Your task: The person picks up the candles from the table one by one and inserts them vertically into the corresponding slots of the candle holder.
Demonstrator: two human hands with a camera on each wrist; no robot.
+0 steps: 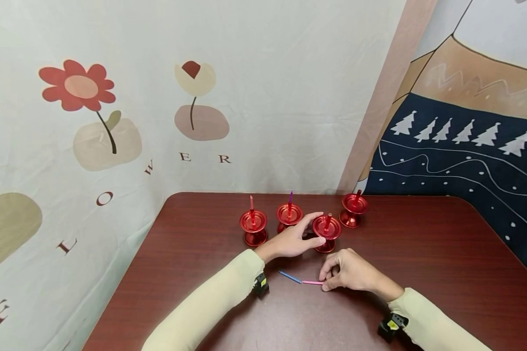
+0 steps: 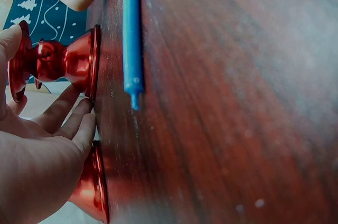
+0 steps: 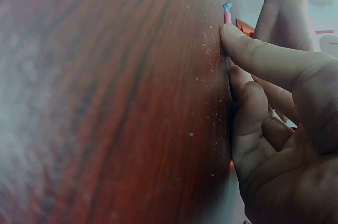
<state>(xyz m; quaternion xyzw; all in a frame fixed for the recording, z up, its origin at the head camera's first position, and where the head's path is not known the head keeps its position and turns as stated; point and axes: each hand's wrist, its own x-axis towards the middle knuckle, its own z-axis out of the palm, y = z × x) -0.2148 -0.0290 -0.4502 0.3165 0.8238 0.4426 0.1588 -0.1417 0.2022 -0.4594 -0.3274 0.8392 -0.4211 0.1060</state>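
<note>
Pinching pink candle (image 1: 312,282) by its right end in right fingers (image 1: 327,269); aligned left-to-right at lower centre, below holder (image 1: 322,229) gripped by nearer left fingers (image 1: 312,218).

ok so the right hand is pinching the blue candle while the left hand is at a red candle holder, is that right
Not quite: the right hand is pinching the pink candle, not the blue candle, as the head view shows. The left hand is at a red candle holder, as you say.
</note>
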